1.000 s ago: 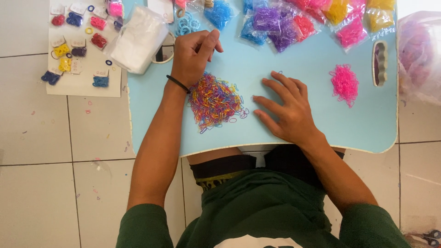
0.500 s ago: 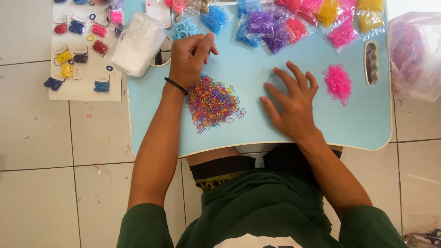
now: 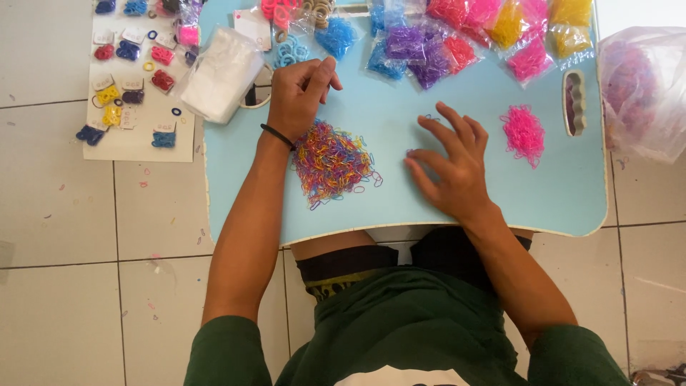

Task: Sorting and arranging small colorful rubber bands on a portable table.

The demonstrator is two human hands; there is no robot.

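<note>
A pile of mixed-colour small rubber bands lies on a light blue lap table. My left hand rests just above the pile with fingers curled, a black band around the wrist; whether it pinches a band I cannot tell. My right hand is spread flat on the table to the right of the pile, fingertips near a few loose purple bands. A smaller heap of pink bands lies further right.
Small bags of sorted bands in blue, purple, pink and yellow line the table's far edge. A stack of clear bags sits at the table's left corner. A white sheet with small packets lies on the tiled floor; a large plastic bag is at right.
My right hand slid right and away from the mixed pile and spread its fingers. My left hand stayed above the pile. The view shifted slightly.
</note>
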